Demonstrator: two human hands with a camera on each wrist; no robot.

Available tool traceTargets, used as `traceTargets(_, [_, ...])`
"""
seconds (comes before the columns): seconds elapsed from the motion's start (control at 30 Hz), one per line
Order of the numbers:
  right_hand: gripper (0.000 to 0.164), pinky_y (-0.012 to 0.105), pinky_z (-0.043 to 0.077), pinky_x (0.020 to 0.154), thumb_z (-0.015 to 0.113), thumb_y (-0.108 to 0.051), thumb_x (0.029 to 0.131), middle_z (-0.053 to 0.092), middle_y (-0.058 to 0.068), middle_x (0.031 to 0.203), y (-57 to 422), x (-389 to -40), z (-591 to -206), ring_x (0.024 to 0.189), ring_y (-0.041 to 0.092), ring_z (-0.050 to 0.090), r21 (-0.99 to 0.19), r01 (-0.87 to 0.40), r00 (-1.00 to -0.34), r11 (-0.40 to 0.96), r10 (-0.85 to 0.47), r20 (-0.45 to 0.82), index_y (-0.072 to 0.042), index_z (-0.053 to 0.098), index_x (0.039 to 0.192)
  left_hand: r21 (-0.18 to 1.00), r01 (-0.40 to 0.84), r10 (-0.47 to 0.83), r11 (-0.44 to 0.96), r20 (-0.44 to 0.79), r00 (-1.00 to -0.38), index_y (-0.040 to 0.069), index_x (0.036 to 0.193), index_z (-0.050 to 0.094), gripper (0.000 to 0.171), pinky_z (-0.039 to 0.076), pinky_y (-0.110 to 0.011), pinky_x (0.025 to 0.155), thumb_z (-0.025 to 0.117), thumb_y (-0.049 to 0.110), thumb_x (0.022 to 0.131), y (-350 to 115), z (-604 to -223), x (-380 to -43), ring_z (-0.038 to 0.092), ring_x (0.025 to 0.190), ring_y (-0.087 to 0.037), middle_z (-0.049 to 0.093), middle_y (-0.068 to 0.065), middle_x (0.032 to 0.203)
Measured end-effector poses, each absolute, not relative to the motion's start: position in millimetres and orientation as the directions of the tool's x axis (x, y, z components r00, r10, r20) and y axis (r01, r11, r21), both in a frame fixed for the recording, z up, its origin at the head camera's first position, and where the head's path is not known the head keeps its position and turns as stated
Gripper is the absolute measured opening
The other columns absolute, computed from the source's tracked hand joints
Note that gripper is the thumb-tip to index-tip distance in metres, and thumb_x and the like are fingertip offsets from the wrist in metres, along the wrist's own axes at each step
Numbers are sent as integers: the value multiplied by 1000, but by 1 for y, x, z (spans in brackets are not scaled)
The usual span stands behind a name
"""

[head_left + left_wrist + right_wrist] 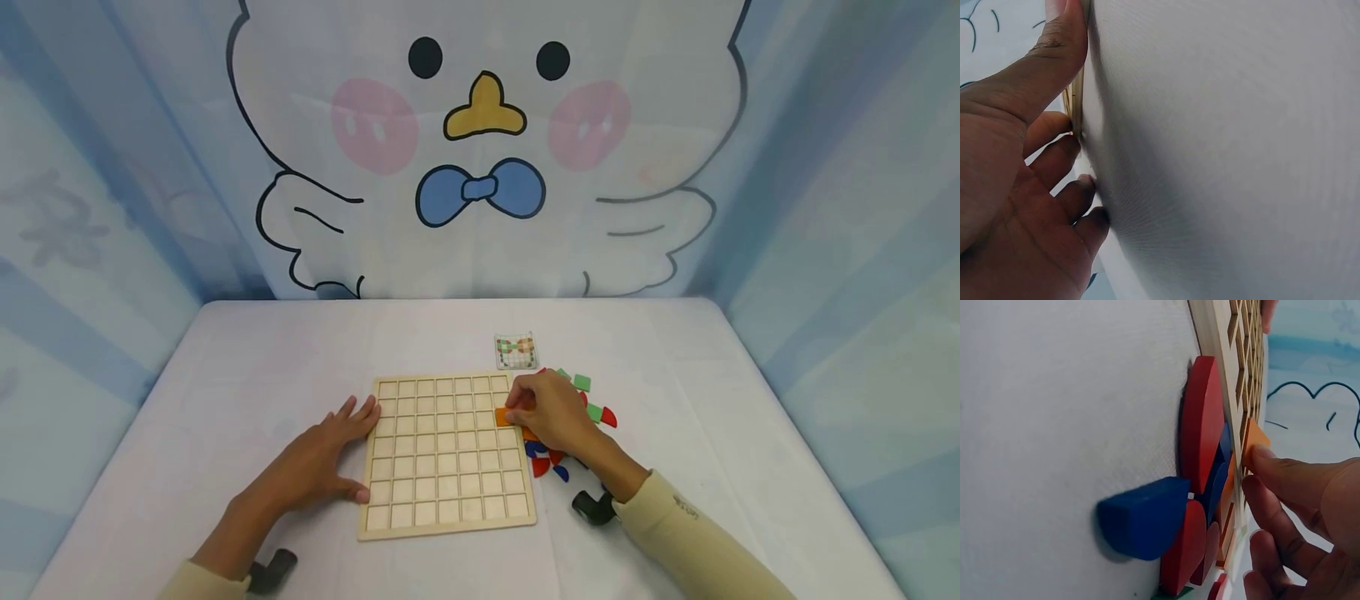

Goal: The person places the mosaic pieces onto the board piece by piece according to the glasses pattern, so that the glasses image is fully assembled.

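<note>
A square wooden grid board [425, 487] lies flat on the table. My left hand [318, 458] rests along its left edge, fingers spread, with the thumb lower down on the same side. In the left wrist view the left thumb [1054, 59] lies against the board's edge. My right hand [558, 412] pinches an orange tile [502, 417] with thumb and forefinger over a cell in the rightmost column. From the right wrist, the thumb tip presses on this orange tile [1255, 440], while the other fingers are bent beside it.
Loose red [541, 467], blue [561, 473] and green [582, 382] pieces lie by the board's right side, partly under my right hand. Behind the board is a small pattern card [516, 352]. A printed curtain [480, 258] hangs beyond the table.
</note>
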State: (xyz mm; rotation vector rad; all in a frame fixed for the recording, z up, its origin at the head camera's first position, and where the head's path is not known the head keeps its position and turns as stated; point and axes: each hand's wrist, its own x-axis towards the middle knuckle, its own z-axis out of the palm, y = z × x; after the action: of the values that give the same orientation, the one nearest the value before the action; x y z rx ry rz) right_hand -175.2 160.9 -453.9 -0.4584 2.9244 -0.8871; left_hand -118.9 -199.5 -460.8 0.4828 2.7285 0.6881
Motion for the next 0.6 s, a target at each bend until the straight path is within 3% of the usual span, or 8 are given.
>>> traceTargets(0.47, [14,30,52,71,93,-22,83,75,-12,79,157,-179,-453,75,6,63,-511,-253,-959,822,-283,20,-26,80,79,504,240,378,830,-192,-906,13,167,33,127,23,-64,131,99,43,62,-200,-463,-119,19,165,-42,25,-9,176])
traceTargets(0.6, [10,29,53,72,91,-23,85,74,-11,82,162,-181,-452,80,9,63,-539,-216,-967,814,-255,2,-24,81,85,506,256,388,823,-173,-905,13,167,33,125,23,-64,131,98,43,64,-201,-464,-119,19,165,-42,26,-9,176])
